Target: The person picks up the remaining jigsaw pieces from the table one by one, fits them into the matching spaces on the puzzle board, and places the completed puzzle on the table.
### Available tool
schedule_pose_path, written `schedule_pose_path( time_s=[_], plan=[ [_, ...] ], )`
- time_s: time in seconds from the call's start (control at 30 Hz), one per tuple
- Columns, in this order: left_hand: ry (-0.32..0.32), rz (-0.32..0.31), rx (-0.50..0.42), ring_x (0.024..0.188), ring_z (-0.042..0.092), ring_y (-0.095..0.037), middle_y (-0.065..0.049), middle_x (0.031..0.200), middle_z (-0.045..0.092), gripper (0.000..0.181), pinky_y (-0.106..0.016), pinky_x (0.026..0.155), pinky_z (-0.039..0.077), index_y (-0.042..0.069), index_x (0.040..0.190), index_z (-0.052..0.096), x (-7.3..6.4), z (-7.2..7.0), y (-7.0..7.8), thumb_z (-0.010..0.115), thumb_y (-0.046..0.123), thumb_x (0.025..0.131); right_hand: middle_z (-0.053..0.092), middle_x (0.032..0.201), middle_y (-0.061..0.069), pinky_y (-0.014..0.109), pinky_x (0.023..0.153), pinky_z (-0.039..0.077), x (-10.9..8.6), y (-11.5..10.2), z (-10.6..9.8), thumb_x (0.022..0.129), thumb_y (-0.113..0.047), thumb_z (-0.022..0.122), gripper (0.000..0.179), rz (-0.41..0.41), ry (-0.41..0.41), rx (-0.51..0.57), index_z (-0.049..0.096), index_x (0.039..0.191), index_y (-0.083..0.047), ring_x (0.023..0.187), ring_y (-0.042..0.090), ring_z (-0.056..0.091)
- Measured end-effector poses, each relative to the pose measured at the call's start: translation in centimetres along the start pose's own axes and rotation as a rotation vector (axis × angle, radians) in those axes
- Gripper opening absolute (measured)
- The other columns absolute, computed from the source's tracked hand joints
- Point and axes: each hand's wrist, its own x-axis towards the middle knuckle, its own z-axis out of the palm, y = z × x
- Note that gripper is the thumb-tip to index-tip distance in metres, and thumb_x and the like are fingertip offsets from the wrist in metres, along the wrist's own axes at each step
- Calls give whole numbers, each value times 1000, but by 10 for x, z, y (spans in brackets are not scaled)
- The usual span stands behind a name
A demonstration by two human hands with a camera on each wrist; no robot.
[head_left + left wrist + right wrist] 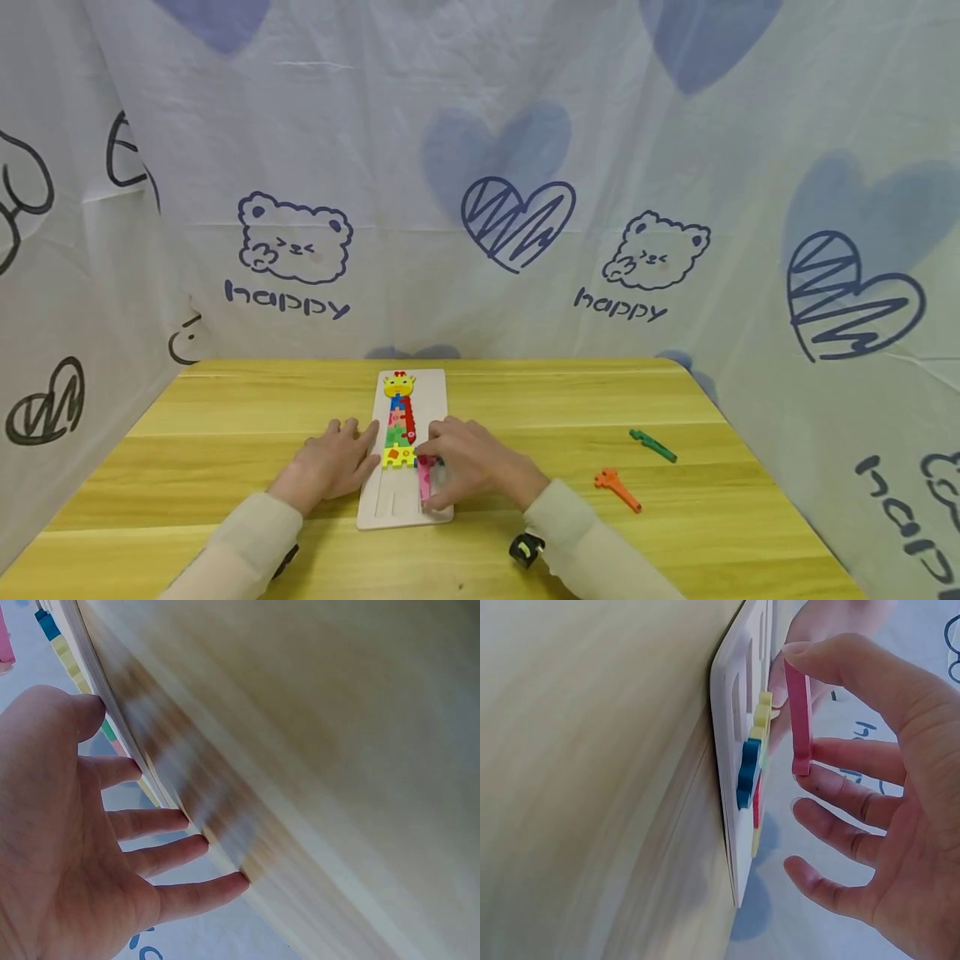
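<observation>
A pale puzzle board (432, 392) lies on the table, with a giraffe's yellow head (399, 384) at its far end. Below the head run blue, pink and green pieces, a red strip (409, 421) and a yellow piece (399, 457). Bare recesses show in the near half. My right hand (472, 462) pinches a long pink puzzle piece (799, 720) between thumb and fingers, above the board's right side. A dark blue piece (748, 772) sits on the board close by. My left hand (330, 462) rests at the board's left edge, fingers spread and straight, thumb by the rim.
To the right on the wooden table (525, 400) lie a green puzzle piece (654, 446) and an orange one (618, 490). A white curtain (405, 167) printed with hearts and bears hangs behind the table and along both sides.
</observation>
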Motion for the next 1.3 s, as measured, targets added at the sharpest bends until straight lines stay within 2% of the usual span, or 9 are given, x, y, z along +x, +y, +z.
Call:
schedule_pose_path(
  time_s=[0.23,0.5,0.93,1.03,1.3],
  plan=[
    [6,1,2,128,53,-48,-29,146,51,60,-69,91,55,4,154,46,0,1,1,51,40,106,62,102,-8,16,66,35,6,-6,0,79,-61,80,66,-8,-20,-1,72,132,-23,86,6,46],
    [4,2,0,127,53,-49,-29,145,52,60,-70,91,54,4,154,46,-2,-2,2,51,40,107,66,112,-7,17,69,38,16,-14,3,79,-62,81,67,-10,-49,-8,72,133,-23,92,7,49],
    [7,12,8,122,54,-46,-27,142,53,59,-69,87,56,4,153,47,-1,-3,2,52,40,106,61,99,-9,17,64,37,28,-24,4,79,-63,81,60,-12,-69,0,75,126,-26,86,6,47],
    [7,12,4,122,54,-46,-27,141,54,59,-70,87,56,4,153,47,0,-2,2,52,40,106,61,100,-10,17,64,38,31,-26,6,78,-62,82,58,-9,-74,10,76,124,-27,87,5,47],
    [7,14,-5,122,53,-47,-28,141,53,59,-70,88,55,3,153,47,0,-3,2,52,39,106,58,97,-11,16,63,36,37,-30,11,78,-62,82,63,-13,-78,19,74,130,-27,85,4,46]
  ],
)
